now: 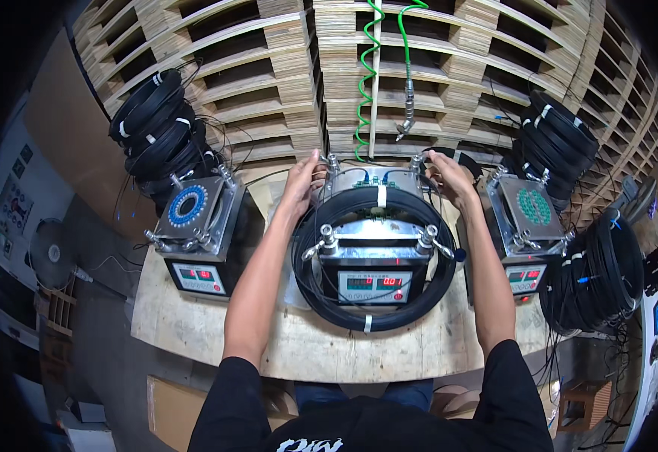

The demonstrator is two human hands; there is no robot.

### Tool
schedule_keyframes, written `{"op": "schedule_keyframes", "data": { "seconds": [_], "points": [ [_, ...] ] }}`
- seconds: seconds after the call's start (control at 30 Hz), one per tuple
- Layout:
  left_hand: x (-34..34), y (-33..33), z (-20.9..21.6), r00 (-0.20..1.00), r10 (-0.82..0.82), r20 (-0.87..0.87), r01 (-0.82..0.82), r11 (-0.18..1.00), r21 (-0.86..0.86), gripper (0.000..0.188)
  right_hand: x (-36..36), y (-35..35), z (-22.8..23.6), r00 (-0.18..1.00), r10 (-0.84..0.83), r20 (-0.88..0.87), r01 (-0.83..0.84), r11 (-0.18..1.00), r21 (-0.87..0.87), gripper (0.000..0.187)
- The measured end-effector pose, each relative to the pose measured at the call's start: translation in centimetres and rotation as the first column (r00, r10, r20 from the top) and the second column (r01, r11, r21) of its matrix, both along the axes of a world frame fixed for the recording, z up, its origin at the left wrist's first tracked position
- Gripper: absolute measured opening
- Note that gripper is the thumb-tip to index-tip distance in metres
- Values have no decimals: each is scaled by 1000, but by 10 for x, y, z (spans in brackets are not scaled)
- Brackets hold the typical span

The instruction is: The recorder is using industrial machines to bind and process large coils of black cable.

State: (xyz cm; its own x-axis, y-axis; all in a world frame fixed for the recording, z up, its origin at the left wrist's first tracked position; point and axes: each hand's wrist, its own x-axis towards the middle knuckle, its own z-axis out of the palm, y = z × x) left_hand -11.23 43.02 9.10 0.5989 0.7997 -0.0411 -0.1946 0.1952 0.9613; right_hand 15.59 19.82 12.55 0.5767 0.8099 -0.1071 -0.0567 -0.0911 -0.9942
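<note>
Qty: 2 hands [304,181] [453,179], 3 machs. [374,288] [199,279] [525,278], 3 piles blk. coils [169,147] [558,143] [600,271], 1 ctr. coil [420,311], 1 blue ring [188,224], 1 grn. ring [534,207], 1 table [291,361], 1 nozzle [409,105].

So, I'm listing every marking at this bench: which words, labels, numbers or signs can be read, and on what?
I don't copy text out, only where it stands:
Middle machine's panel: lit red digits; small print mostly blurred.
Left machine's panel: red digits, small and blurred.
Right machine's panel: red digits, likewise.
Black shirt: white lettering, cut off by the lower edge.
</note>
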Motion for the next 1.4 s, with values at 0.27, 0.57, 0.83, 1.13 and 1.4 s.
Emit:
{"op": "schedule_keyframes", "data": {
  "seconds": [0.27, 0.57, 0.83, 1.13, 1.4],
  "points": [
    [39, 14, -33, 878, 48, 477, 19, 991, -134, 17, 21, 28, -29, 979, 125, -161, -93, 977, 190, 27],
    [38, 8, -37, 868, 37, 494, 76, 975, -208, 15, 12, 28, -22, 962, 115, -249, -68, 979, 191, 30],
    [28, 3, -20, 882, 56, 468, 56, 973, -222, 19, -2, 16, -16, 979, 35, -203, -8, 991, 133, 29],
    [-44, -56, 37, 977, -64, -206, 81, 994, 77, 69, -67, -51, 20, 996, -83, -29, 87, 983, 163, 54],
    [-76, -87, 30, 990, -111, -86, 112, 994, 8, 69, -93, -70, 16, 993, -112, -37, 118, 962, 248, 58]
  ]
}}
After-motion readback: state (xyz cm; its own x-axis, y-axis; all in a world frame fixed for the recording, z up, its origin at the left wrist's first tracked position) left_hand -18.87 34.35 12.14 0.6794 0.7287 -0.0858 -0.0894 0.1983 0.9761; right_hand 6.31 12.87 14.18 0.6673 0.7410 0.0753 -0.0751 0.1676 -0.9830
